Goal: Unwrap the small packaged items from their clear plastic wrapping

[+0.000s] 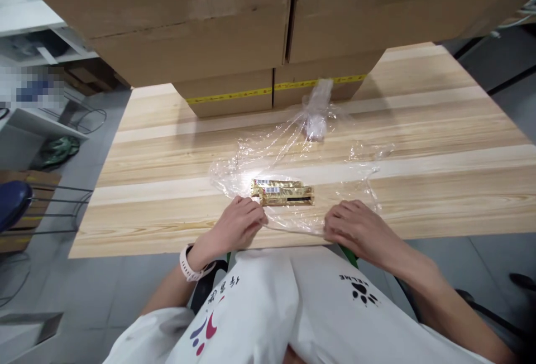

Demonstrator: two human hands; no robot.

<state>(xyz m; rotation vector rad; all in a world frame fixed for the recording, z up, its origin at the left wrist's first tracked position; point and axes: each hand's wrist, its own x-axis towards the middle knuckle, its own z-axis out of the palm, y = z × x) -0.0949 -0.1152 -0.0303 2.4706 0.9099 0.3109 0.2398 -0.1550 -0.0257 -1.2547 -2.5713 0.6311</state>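
A clear plastic bag point(343, 177) lies spread out flat on the wooden table, its far end bunched into a crumpled bundle. Two gold-wrapped sticks point(288, 195) with barcode labels rest side by side on or inside the bag; which of the two I cannot tell. My left hand point(240, 221), its fingers curled, pinches the bag's near edge just beside the left end of the gold sticks. My right hand point(349, 224) is closed on the same near edge, farther right. The fingertips of both hands are partly hidden.
Large cardboard boxes point(188, 23) are stacked at the back of the wooden table point(146, 185), with yellow tape along the lower ones. A blue stool point(14, 205) and white shelves point(37, 12) stand to the left.
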